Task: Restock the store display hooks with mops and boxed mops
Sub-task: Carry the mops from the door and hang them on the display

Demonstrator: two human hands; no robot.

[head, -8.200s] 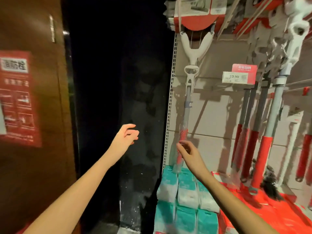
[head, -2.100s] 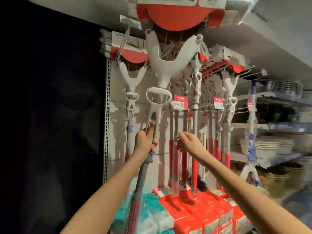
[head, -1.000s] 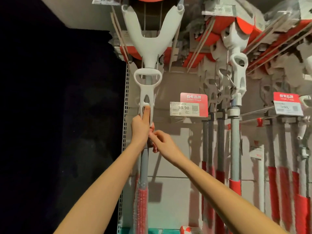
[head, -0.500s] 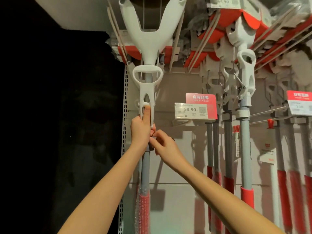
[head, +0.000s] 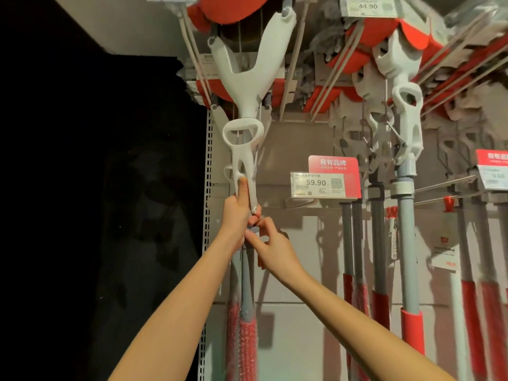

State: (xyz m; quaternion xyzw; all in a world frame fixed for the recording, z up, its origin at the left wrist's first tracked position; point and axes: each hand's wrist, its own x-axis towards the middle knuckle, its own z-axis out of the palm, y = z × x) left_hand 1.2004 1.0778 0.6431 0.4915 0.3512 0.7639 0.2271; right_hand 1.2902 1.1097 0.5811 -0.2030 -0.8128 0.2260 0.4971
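Bare forearms, no sleeves. Left hand point(head: 237, 215) and right hand point(head: 276, 250): no gloves, rings or watch.

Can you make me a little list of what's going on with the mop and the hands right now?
place: store wall with hanging mops
left hand: wrapped around the white mop where the white part meets the pole, thumb pointing up
right hand: fingertips pinching at the pole just below the left hand
mop head: up at the top, red, partly cut off by the picture
pole bottom: red grip in bubbly plastic
price tag: reads 59.90, to the right of the mop
other mops: hanging in a row on the right
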